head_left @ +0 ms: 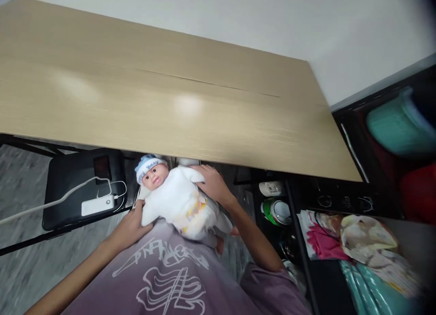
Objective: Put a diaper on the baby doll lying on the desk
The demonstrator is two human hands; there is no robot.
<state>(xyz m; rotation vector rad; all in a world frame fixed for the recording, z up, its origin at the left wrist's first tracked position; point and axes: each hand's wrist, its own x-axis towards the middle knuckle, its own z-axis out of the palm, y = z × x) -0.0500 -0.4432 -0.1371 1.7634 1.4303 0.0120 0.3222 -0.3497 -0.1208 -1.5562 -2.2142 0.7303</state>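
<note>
A baby doll (pixel 177 199) in white clothes and a blue-and-white cap lies face up on my lap, below the front edge of the wooden table (pixel 163 106). My left hand (pixel 131 224) grips the doll's arm at its left side, fingers closed round it. My right hand (pixel 213 183) lies on the doll's other shoulder and side, fingers curled against its body. The doll's feet point toward my right forearm.
A black stool (pixel 68 188) to my left carries a white power bank (pixel 97 205) with a white cable. To my right, a dark shelf (pixel 306 201) holds cups, a green-and-white item (pixel 275 210), coloured packets (pixel 361 242) and teal and red bundles.
</note>
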